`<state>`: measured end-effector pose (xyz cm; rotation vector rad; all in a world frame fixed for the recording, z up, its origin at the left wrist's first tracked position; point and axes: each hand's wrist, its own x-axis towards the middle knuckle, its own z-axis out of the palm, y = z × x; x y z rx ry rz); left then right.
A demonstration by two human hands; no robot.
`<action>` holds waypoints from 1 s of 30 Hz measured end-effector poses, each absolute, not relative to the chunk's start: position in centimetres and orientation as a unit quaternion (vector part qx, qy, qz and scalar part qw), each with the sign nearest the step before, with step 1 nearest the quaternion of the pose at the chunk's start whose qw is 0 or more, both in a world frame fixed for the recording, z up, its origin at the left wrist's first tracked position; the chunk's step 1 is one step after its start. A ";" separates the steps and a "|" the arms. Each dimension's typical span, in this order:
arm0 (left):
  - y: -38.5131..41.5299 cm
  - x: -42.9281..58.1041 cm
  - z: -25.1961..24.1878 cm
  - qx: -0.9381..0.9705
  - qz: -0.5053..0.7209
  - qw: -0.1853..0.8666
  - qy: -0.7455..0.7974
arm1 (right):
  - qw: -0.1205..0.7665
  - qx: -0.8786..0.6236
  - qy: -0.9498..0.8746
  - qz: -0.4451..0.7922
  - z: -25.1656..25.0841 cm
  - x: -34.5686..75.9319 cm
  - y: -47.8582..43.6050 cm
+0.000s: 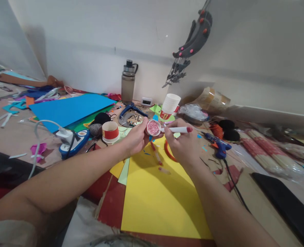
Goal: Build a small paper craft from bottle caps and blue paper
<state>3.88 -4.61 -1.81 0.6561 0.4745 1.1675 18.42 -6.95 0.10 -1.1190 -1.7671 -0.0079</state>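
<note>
My left hand (136,139) is closed round a small paper cup (153,128), whose round end faces me. Pinkish-red scribble covers most of that end, inside a pale rim. In my right hand (181,142) is a white marker (177,130) with a red end, gripped like a pen. Its tip meets the right edge of the cup's round face. Under both hands lies a yellow sheet of paper (164,206). On it rest a red-and-clear pen-like piece (156,153), a small cap (164,170) and an orange ring (169,151), partly hidden by my right hand.
Left of my hands stand a red-and-white paper cup (110,132) and a blue power strip (74,144). Behind are stacked cups (170,104) and a water bottle (128,82). A blue glue gun (219,145) with a trailing cord and a black flat object (285,202) lie to the right.
</note>
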 end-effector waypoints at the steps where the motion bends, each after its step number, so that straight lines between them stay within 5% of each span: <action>1: -4.7 3.9 -1.9 0.305 0.535 0.757 0.218 | 0.505 -0.465 -0.727 -0.018 0.0 18.4 -6.9; 9: -5.1 4.0 -1.6 0.308 0.523 0.758 0.239 | 0.515 -0.418 -0.747 0.034 -0.8 18.0 -6.9; 18: -4.6 3.8 -1.8 0.302 0.546 0.749 0.223 | 0.500 -0.425 -0.750 -0.083 -0.7 18.5 -6.6; 25: -4.6 3.9 -1.8 0.303 0.551 0.745 0.225 | 0.498 -0.418 -0.759 0.024 -0.8 17.8 -7.0; 30: -4.7 4.0 -1.5 0.289 0.548 0.751 0.230 | 0.505 -0.451 -0.736 -0.006 -0.5 18.1 -7.0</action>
